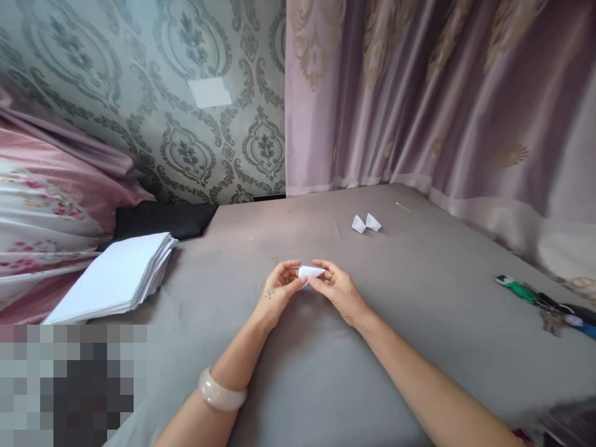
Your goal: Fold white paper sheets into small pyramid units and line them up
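Paper (311,271), folded small, is pinched between thumbs and fingers of the left hand (279,289) and right hand (341,293) over the grey cloth (321,372); two folded pieces (358,224) are seen beyond, to the right.

Wide, glossy off-white bangle (221,393) on left forearm (238,356). Beyond bangle: small dark dots (269,294) on left hand (282,288), fainter marks (351,295) on right hand (339,292).

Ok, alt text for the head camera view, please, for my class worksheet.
A person's left hand and right hand hold a small folded white paper over a grey cloth. Beyond, to the right, lie two small folded white pieces; a paper stack lies at left, keys at far right.
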Motion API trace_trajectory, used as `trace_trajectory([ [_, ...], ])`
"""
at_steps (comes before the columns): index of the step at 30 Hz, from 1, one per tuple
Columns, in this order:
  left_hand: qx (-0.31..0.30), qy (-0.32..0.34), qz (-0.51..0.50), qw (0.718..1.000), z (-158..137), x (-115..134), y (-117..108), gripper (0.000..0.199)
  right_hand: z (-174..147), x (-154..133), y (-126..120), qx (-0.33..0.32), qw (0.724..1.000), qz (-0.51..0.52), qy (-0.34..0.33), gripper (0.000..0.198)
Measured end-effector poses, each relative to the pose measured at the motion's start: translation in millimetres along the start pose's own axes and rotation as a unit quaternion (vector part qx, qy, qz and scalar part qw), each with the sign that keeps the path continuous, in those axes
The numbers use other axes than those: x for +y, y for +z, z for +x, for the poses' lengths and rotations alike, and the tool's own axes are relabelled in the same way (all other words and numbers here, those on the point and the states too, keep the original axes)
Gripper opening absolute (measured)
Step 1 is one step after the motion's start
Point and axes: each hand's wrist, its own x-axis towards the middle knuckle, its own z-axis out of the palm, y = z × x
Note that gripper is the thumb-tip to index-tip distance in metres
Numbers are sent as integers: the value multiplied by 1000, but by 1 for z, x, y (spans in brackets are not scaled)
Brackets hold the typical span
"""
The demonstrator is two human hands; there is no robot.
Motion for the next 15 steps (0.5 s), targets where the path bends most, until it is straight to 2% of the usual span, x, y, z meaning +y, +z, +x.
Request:
trace_trajectory([
  [3,-1,-8,-23,1000,-4,4,7,36,-3,-6,3,4,999,50,1,39],
  [6,-3,-21,-14,1000,-7,6,11,31,-3,-5,2,7,999,37,-11,33],
  [9,0,-44,13,999,-9,8,11,32,-1,-2,-3,6,1000,-1,-24,31],
  [15,-18,-76,85,993,-8,6,4,26,1,2,-14,-41,990,-114,-73,24],
])
